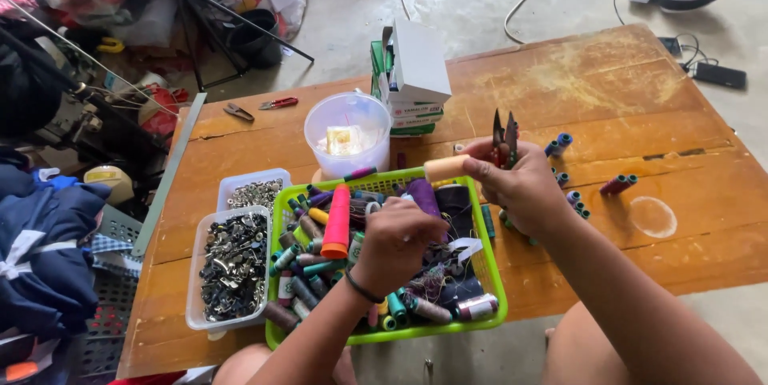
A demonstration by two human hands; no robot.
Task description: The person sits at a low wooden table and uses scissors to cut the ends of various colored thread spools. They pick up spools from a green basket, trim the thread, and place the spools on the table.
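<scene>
A: What are the hands gripping?

B: The right hand point(520, 185) is closing around a peach thread spool point(445, 167), which is sticking out to the left above the basket's far rim, and it is also pinching a small pair of snips point(504, 135) pointing up. The left hand point(396, 237) is curling down into the basket; I cannot tell whether its fingers are holding anything.

A: And around them, biggest first?

B: A worn wooden table point(608, 89) is carrying everything. A green basket point(384, 333) full of spools is sitting at its near edge, an orange cone point(338, 221) standing upright inside. Just left, 2 clear tubs point(232, 269) of metal bits are lying side by side. Behind, a round plastic container point(349, 133) and stacked boxes point(412, 73). A few loose spools point(618, 185) are resting to the right.
</scene>
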